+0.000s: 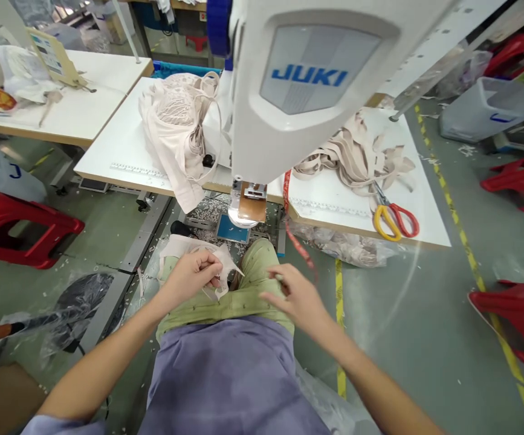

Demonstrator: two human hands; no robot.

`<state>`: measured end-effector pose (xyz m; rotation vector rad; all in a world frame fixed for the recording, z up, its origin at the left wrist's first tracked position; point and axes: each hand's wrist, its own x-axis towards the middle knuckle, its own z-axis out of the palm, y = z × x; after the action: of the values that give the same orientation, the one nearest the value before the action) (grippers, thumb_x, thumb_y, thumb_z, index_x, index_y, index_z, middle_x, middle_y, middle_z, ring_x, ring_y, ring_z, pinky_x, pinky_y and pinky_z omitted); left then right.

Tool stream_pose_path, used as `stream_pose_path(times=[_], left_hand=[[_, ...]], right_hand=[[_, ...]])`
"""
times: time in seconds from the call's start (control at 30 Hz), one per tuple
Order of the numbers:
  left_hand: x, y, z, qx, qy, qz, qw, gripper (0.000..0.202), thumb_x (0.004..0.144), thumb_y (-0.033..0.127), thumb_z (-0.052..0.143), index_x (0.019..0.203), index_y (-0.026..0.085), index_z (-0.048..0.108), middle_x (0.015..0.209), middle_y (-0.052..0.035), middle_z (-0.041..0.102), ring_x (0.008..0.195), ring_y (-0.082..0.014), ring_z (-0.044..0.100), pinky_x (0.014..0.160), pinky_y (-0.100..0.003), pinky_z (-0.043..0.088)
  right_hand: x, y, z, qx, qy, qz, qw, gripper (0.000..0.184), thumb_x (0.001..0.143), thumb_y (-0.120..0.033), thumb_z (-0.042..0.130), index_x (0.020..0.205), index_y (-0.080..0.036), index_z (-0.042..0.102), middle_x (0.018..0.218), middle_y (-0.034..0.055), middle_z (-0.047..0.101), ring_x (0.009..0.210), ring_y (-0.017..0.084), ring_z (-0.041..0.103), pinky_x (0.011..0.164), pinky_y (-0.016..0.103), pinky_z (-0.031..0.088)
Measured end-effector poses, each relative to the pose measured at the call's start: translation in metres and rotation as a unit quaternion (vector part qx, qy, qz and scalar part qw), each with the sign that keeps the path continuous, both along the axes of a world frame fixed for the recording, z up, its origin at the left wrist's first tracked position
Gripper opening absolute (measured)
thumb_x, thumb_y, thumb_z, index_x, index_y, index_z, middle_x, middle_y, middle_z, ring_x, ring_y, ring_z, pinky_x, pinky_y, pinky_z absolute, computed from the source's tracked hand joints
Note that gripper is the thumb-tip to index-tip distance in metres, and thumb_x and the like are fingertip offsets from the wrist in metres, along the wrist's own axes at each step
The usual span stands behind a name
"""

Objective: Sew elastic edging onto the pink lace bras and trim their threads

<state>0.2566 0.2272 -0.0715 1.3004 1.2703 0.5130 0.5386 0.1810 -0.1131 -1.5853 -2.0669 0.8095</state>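
Observation:
My left hand [192, 273] is closed on a small pale fabric piece [222, 275] held over my lap, above my green trousers [239, 290]. My right hand [295, 296] hovers just to the right of it, fingers loosely spread and holding nothing. A white JUKI sewing machine [309, 78] stands right ahead, with its needle end [249, 202] above my knees. More pale fabric lies on my left thigh under the held piece.
The white sewing table [334, 199] bears a heap of beige garments [177, 127], a pile of beige straps [356, 157] and yellow-and-red scissors [393, 219]. Red plastic stools [12, 226] stand left and right. A yellow floor line [465, 248] runs on the right.

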Motion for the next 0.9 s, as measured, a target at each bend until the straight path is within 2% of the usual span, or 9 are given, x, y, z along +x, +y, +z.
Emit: stream_pose_path(times=[0.07,0.13,0.27,0.37,0.43,0.6,0.67,0.77,0.9], left_hand=[[0.009,-0.004,0.004,0.016,0.013,-0.007,1.000,0.019,0.090,0.034,0.057,0.084,0.017,0.063,0.069,-0.0002,0.070,0.064,-0.0151,0.070,0.059,-0.022,0.055],[0.012,-0.007,0.008,0.022,0.029,-0.014,0.999,0.018,0.090,0.032,0.056,0.085,0.017,0.064,0.067,0.0003,0.070,0.062,-0.0146,0.070,0.059,-0.022,0.054],[0.009,-0.011,0.013,0.019,0.056,-0.017,0.998,0.019,0.090,0.033,0.056,0.083,0.018,0.064,0.069,-0.0002,0.071,0.063,-0.0154,0.071,0.057,-0.021,0.053],[0.008,-0.011,0.014,0.022,0.057,-0.016,0.998,0.018,0.089,0.033,0.056,0.081,0.018,0.063,0.070,-0.0002,0.070,0.066,-0.0164,0.072,0.057,-0.021,0.053],[0.010,-0.010,0.013,0.017,0.050,-0.024,0.998,0.019,0.089,0.033,0.057,0.080,0.018,0.063,0.069,-0.0003,0.069,0.065,-0.0165,0.071,0.056,-0.022,0.054],[0.019,-0.007,0.005,0.008,0.020,-0.067,0.998,0.021,0.089,0.037,0.056,0.081,0.019,0.063,0.070,-0.0007,0.068,0.064,-0.0164,0.069,0.056,-0.024,0.056],[0.022,-0.008,0.002,0.013,0.022,-0.085,0.996,0.019,0.088,0.035,0.056,0.080,0.019,0.062,0.067,0.0002,0.066,0.063,-0.0159,0.068,0.056,-0.024,0.055],[0.024,-0.010,0.000,0.016,0.037,-0.108,0.993,0.018,0.089,0.032,0.054,0.078,0.019,0.062,0.065,0.0009,0.065,0.059,-0.0149,0.066,0.054,-0.023,0.054],[0.017,-0.007,-0.001,0.005,0.037,-0.111,0.993,0.021,0.089,0.035,0.055,0.079,0.019,0.063,0.067,-0.0004,0.066,0.057,-0.0145,0.066,0.054,-0.024,0.055]], right_hand=[[-0.042,-0.001,0.003,0.069,0.007,0.059,0.996,0.046,0.089,-0.042,0.066,0.129,-0.023,0.055,0.121,0.0132,0.065,0.099,0.026,0.066,0.075,0.034,0.053],[-0.066,0.005,0.002,0.122,0.003,0.092,0.988,0.035,0.093,-0.030,0.061,0.127,-0.022,0.058,0.116,0.0121,0.068,0.099,0.024,0.067,0.072,0.031,0.052],[-0.058,0.016,0.001,0.170,0.011,0.101,0.980,0.025,0.094,-0.011,0.047,0.104,-0.020,0.069,0.088,0.0071,0.073,0.080,0.020,0.066,0.067,0.028,0.046],[-0.038,0.015,0.011,0.051,0.095,0.097,0.989,0.021,0.099,-0.021,0.048,0.090,-0.020,0.067,0.079,0.0045,0.068,0.075,0.018,0.062,0.066,0.027,0.043],[-0.033,0.010,0.017,-0.070,0.212,0.074,0.972,0.026,0.101,-0.035,0.049,0.084,-0.020,0.062,0.077,0.0020,0.061,0.064,0.014,0.054,0.059,0.026,0.040],[-0.045,0.001,0.016,-0.246,0.475,0.071,0.842,0.032,0.100,-0.054,0.042,0.091,-0.024,0.045,0.079,-0.0018,0.053,0.048,0.008,0.032,0.046,0.023,0.029],[-0.046,0.004,0.015,-0.250,0.422,0.112,0.864,0.032,0.101,-0.054,0.041,0.092,-0.023,0.045,0.072,-0.0033,0.050,0.050,0.010,0.034,0.049,0.023,0.030],[-0.029,0.008,0.018,-0.153,0.199,0.115,0.961,0.029,0.101,-0.044,0.040,0.088,-0.022,0.054,0.072,-0.0007,0.053,0.061,0.014,0.045,0.060,0.026,0.036],[0.035,0.005,0.025,-0.069,0.012,-0.031,0.997,0.027,0.099,-0.039,0.037,0.092,-0.023,0.058,0.083,0.0035,0.065,0.071,0.019,0.057,0.068,0.030,0.043]])
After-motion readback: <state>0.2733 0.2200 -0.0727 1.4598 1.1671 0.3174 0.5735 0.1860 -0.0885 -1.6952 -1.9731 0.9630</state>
